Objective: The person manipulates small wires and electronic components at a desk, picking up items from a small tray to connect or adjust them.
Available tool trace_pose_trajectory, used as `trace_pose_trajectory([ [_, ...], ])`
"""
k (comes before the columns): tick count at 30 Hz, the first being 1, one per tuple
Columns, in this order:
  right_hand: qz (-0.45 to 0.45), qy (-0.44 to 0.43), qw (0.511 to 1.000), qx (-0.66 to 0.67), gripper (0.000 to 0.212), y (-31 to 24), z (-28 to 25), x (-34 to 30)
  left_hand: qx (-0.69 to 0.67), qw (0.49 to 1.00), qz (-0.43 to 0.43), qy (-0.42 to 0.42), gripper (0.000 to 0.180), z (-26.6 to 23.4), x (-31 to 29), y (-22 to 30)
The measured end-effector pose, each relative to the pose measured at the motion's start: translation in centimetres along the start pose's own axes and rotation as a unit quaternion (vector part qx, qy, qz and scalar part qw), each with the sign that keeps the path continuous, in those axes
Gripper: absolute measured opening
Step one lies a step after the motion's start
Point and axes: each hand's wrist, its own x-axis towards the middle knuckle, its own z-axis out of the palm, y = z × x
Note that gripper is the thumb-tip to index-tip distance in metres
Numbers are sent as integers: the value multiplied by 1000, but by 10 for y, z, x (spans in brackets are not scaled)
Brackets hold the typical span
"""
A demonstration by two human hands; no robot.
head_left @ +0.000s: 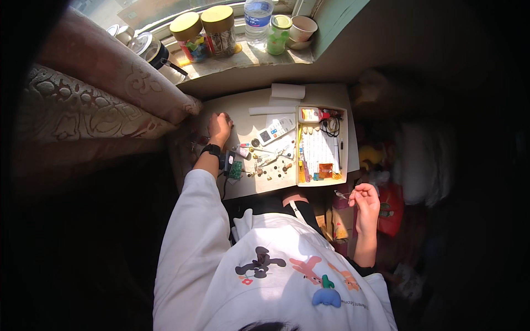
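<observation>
My left hand (220, 128) is at the far left part of the white table (237, 190), its fingers curled inward. What they close on, if anything, is hidden. Off the table's near right corner, my right hand (365, 205) is raised and pinches a thin, shiny wire-like piece (342, 194) between thumb and fingertips. Close to my left wrist lie a green circuit board (236, 170) and a black adapter-like block (228, 160). Several small loose parts (270, 165) are scattered in the table's middle, below a white remote control (276, 131).
An open white box (347, 149) holds papers, a coiled black cable (331, 127) and small coloured pieces. A paper roll (288, 91) lies at the back. Jars (219, 33), a water bottle (258, 25) and a cup (303, 29) stand on the windowsill. A curtain (121, 83) hangs left.
</observation>
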Motion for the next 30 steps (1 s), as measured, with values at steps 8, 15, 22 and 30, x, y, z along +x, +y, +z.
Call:
trace_pose_trajectory([
  [8, 3, 8, 1000, 1, 11, 2, -8, 13, -14, 996, -65, -61, 13, 20, 4, -19],
  [15, 8, -28, 999, 32, 10, -12, 15, 24, 5, 999, 43, 15, 10, 2, -17, 15],
  [22, -11, -108, 993, 39, 12, -24, 46, 39, -407, 790, 417, -190, 29, -50, -127, 186],
  [30, -45, -137, 986, 78, 12, -45, 63, 46, -441, 793, 375, -191, 15, -82, -145, 205],
])
